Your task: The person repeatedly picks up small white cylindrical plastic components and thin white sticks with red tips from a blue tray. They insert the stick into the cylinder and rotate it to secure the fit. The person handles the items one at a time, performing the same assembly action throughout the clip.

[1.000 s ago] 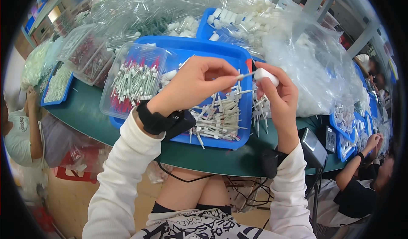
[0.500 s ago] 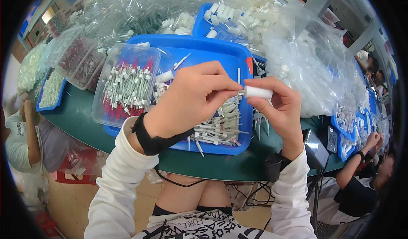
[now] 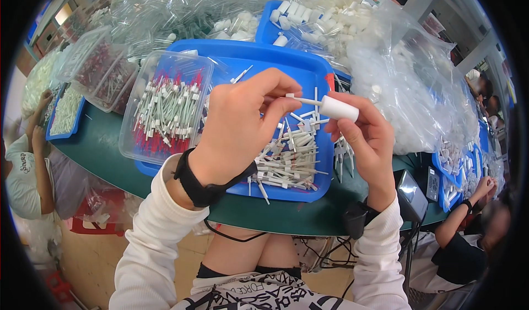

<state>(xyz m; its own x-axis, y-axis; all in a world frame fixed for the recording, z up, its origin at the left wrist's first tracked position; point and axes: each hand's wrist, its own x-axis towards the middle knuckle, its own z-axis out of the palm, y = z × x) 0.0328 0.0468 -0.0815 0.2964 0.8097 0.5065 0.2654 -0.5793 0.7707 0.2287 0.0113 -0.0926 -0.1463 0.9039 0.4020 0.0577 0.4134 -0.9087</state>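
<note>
My right hand [image 3: 366, 136] is closed around a smooth white cylindrical cap [image 3: 340, 109], held with its open end to the left. A thin white applicator wand [image 3: 307, 100] sticks out of that end. My left hand [image 3: 237, 123] pinches near the wand's free tip with thumb and index finger; a small pale piece shows at the tip. Beneath both hands, a blue tray [image 3: 264, 50] holds a heap of loose wands [image 3: 289, 164]. A clear plastic box [image 3: 130, 125] of wands, some with red ends, stands on the tray's left side.
Clear tubes [image 3: 176, 12] are piled at the back, beside a second blue tray [image 3: 265, 26] with white caps. A large clear bag [image 3: 413, 84] lies at right, near a dark device [image 3: 409, 194] on the green table [image 3: 264, 213]. Co-workers sit at both sides.
My left fingers have drawn back from the cap's opening, so a length of wand now shows between the hands. The cap has tilted slightly in my right hand.
</note>
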